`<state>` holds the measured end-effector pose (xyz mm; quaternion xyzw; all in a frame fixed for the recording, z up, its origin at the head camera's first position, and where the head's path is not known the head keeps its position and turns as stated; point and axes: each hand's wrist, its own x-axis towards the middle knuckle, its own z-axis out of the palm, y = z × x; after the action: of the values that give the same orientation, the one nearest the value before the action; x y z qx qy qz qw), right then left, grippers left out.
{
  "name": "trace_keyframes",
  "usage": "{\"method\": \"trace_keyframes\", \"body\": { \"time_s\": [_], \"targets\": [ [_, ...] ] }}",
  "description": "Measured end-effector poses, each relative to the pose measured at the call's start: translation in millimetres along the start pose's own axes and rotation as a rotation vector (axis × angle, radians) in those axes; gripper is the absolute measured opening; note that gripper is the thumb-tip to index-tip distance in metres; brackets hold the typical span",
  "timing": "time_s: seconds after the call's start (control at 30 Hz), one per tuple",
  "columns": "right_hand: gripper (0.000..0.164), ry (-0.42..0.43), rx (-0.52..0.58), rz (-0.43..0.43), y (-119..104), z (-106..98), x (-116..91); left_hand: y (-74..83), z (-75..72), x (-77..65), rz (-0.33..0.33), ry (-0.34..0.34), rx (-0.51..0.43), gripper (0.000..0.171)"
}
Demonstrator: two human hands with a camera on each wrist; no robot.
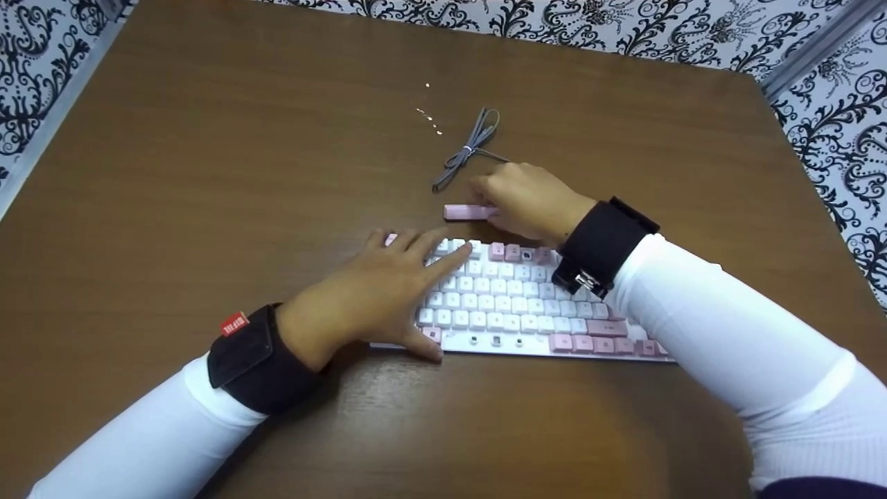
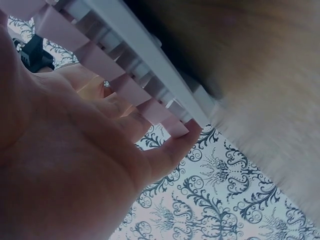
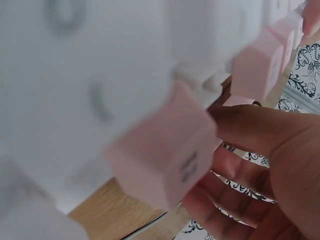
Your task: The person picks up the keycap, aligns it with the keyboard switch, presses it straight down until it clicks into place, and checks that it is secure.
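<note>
A white keyboard with white and pink keycaps (image 1: 499, 303) lies on the brown table. Over its left end spreads my left hand (image 1: 381, 291), thumb by the near edge and fingertips by the far edge. In the left wrist view, a fingertip of that hand touches a pink keycap (image 2: 167, 122) at the keyboard's edge. Behind the keyboard, my right hand (image 1: 530, 201) pinches the right end of a long pink spacebar keycap (image 1: 463, 213). Bare switches (image 1: 496, 340) show in the bottom row. The right wrist view has my right hand (image 3: 250, 175) beside the keyboard's far pink keycaps (image 3: 170, 150).
A grey cable (image 1: 470, 150), bundled with a tie, lies behind the right hand. Several small bright specks (image 1: 429, 118) dot the table farther back. Black-and-white patterned walls (image 1: 554, 21) border the table (image 1: 242, 159) on several sides.
</note>
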<state>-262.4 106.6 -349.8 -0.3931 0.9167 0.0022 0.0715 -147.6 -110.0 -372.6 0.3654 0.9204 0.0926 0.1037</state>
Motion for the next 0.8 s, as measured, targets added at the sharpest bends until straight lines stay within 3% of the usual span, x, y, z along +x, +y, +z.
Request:
{"method": "trace_keyframes", "body": {
  "time_s": [0.33, 0.57, 0.8],
  "targets": [
    [0.001, -0.019, -0.020, 0.053, -2, -7, -6, 0.6, -1.1, 0.1, -0.010, -0.009, 0.011, 0.127],
    [0.001, 0.066, 0.054, 0.046, -4, -13, -24, 0.6, -1.1, 0.1, -0.016, -0.020, 0.013, 0.128],
    [0.011, 0.131, 0.139, 0.032, -9, -14, -54, 1.6, -1.0, 0.1, -0.023, -0.021, 0.009, 0.128]
  ]
}}
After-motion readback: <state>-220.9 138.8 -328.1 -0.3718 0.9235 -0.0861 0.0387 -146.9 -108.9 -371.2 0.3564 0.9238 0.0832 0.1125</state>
